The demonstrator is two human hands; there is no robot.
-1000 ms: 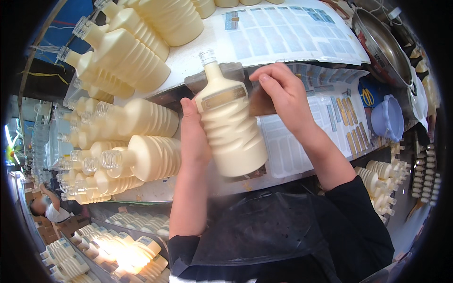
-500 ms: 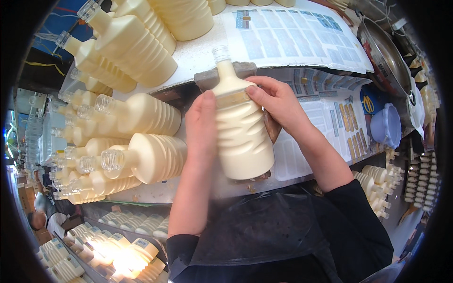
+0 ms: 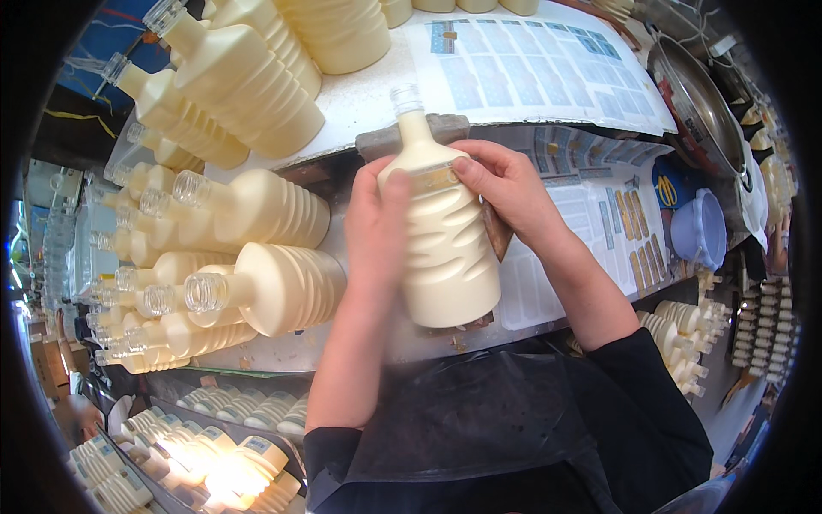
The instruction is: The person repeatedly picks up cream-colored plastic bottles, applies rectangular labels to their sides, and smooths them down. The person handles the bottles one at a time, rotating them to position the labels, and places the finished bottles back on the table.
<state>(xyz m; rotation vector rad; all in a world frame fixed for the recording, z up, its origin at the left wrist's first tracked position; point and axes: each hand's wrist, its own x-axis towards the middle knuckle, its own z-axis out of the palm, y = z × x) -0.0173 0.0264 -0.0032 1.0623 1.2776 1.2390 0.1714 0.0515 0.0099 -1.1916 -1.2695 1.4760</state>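
Observation:
A cream-coloured bottle point(image 3: 451, 278) with a clear threaded neck and wavy ridges on its body stands before me, its neck pointing away. A narrow gold-brown label strip point(image 3: 435, 178) lies across its shoulder. My right hand point(image 3: 507, 184) grips the bottle's right shoulder, thumb on the strip's right end. On the other side my left hand point(image 3: 377, 224), smeared by motion, is closed along the bottle with its thumb at the strip's left end. The fingers behind the bottle are hidden. A grey block point(image 3: 377, 143) shows behind the bottle's neck.
Several cream bottles point(image 3: 291, 287) lie stacked at the left, and more stand on the white shelf point(image 3: 351, 98). Label sheets point(image 3: 522, 68) and loose gold strips point(image 3: 638, 214) lie to the right, near a lavender bucket point(image 3: 700, 230) and a metal pan point(image 3: 698, 94). Bottles fill crates point(image 3: 214, 377) lower left.
My left thumb has shifted right and slightly down across the strip. The bottle has moved very slightly right; my right hand keeps its hold.

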